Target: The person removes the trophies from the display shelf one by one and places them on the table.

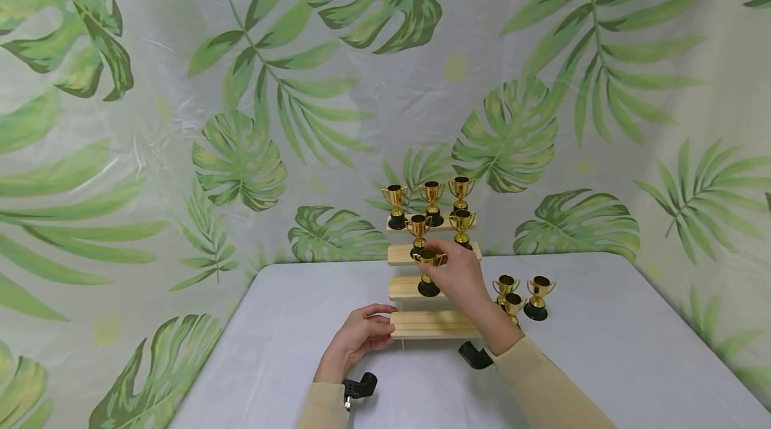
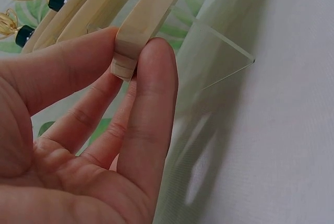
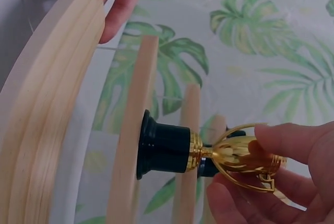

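Note:
My right hand (image 1: 462,275) pinches the cup of a small gold trophy (image 1: 428,287), whose black base touches the second-lowest step of a tiered wooden stand (image 1: 434,331). In the right wrist view, the trophy (image 3: 167,146) has its base flat against that step, and the fingers hold its gold bowl near the handles. My left hand (image 1: 358,335) grips the left end of the lowest step. From the left wrist view, thumb and fingers pinch that wooden end (image 2: 148,18). Two trophies stand one step higher, one of them a gold trophy (image 1: 462,221); three more line the top step.
On the white-covered table (image 1: 289,322), to the stand's right, are three more trophies, including a rightmost trophy (image 1: 539,292); my right forearm partly hides one. Clear supports (image 2: 229,41) hold up the steps. A leaf-patterned cloth (image 1: 361,114) hangs behind.

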